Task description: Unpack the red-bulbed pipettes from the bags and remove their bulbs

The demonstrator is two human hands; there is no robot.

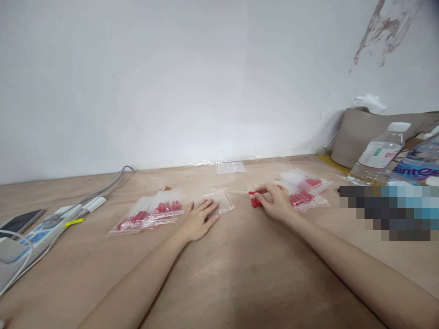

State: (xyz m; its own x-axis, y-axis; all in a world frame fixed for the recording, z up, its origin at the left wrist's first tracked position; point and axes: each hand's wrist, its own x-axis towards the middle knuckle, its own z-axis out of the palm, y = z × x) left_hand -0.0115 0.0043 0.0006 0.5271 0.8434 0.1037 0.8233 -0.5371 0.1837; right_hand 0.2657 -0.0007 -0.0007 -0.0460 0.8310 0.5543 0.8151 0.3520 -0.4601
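My left hand [199,220] lies flat on the wooden table, fingers stretched out onto an empty clear zip bag [221,201]. My right hand [276,201] is curled over a few loose small red pieces [254,201], pinching one at its fingertips. To the left of my left hand lies a pile of clear bags filled with red pieces [151,212]. Another pile of filled bags [303,189] rests just right of my right hand.
One more empty zip bag [230,167] lies by the wall. A power strip [41,230] with cables and a phone [20,220] sit at the left. Two water bottles [379,155] and a grey bag [363,132] stand at the right.
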